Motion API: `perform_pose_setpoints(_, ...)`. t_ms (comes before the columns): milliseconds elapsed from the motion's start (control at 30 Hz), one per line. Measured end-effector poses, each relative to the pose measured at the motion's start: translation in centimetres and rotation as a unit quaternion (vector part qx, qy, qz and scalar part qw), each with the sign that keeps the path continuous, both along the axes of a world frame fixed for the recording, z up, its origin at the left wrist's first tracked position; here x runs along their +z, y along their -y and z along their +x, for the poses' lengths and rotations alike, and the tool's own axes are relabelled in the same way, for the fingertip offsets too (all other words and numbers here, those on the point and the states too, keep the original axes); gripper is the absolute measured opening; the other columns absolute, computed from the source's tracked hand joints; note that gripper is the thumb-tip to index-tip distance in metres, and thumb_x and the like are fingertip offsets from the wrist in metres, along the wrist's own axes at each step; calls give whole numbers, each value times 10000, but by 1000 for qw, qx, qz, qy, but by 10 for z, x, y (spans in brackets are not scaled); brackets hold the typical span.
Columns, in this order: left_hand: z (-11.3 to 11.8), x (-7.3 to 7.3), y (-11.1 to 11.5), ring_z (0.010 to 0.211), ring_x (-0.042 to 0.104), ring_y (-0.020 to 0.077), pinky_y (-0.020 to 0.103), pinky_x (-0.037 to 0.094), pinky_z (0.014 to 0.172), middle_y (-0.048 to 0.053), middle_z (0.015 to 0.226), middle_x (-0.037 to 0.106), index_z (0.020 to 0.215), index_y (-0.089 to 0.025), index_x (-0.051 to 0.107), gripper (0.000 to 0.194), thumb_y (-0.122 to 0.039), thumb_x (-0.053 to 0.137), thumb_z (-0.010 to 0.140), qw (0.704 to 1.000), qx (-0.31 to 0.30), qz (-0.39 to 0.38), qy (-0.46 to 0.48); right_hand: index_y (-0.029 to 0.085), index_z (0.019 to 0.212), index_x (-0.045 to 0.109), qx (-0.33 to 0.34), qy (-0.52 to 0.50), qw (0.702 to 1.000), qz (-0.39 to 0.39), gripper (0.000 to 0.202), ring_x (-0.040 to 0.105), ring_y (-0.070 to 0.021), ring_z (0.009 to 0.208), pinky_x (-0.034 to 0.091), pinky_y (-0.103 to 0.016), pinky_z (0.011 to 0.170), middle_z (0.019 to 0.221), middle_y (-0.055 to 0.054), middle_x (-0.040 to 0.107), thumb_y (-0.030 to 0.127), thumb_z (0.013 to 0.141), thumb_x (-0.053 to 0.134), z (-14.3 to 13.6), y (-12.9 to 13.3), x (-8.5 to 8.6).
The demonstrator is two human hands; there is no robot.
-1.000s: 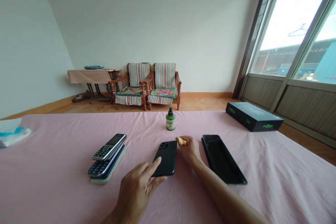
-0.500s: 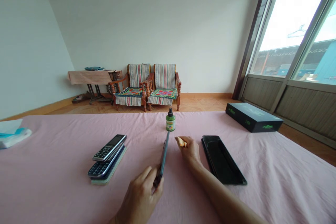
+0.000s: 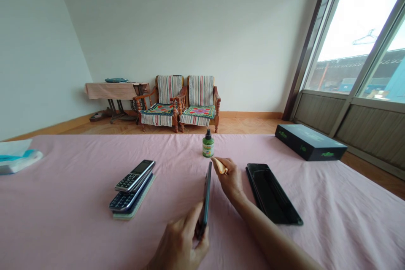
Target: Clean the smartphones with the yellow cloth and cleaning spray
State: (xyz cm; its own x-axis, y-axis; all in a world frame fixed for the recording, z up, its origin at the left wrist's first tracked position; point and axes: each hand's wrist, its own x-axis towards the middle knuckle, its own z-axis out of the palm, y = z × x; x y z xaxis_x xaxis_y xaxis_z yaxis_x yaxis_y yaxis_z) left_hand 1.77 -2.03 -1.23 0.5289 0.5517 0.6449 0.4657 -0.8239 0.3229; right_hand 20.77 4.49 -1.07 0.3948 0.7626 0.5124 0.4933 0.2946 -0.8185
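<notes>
My left hand is closed on the lower end of a dark smartphone, held on edge so that only its thin side shows. Just right of the phone's upper end, my right hand grips a folded pale-orange cloth. The cloth comes close to the phone; whether they touch I cannot tell. Beyond both hands a green spray bottle with a black top stands upright. To the right of my right forearm lies a black tablet, with another dark edge showing under its left side.
On the left, keypad phones are stacked on a pale-edged device. A black box with green lettering sits at the back right. A tissue pack is at the far left of the pink-covered surface. Two chairs stand beyond.
The phone and my left hand have shifted slightly right, and the phone is more upright. My right hand with the cloth is a little higher and nearer the phone. The whole view has shifted slightly.
</notes>
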Motion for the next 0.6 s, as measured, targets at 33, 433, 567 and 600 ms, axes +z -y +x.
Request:
perform_pose_setpoints(33,0,0,2,562,665,145,187,503,506,-3,679,669,1173,-180,487,425,-87,427,763,1000,-7,0,-5,176,976,724,8,-1,1000,5,262,610,-178,752,451,-259,663,854,-70,676,223,791,544,0,0,1)
perform_pose_setpoints(433,-1,-1,4,663,682,175,207,524,557,55,787,692,1178,-172,496,418,-69,417,780,1000,-22,9,-15,186,1000,728,59,49,996,40,363,606,-189,839,464,-276,743,919,-76,649,78,733,507,-1,11,5)
perform_pose_setpoints(567,-1,-1,3,673,674,163,194,516,564,54,810,688,1180,-176,508,423,-65,424,780,1000,-27,-13,-10,186,1032,716,59,83,993,54,415,593,-202,900,461,-298,798,958,-83,638,40,712,495,0,14,4)
perform_pose_setpoints(600,-1,-1,3,660,669,160,196,514,569,50,801,684,1179,-175,513,424,-63,425,780,999,-27,-16,-8,183,1042,711,58,95,992,60,432,591,-202,905,462,-302,802,964,-85,635,26,707,486,0,14,4)
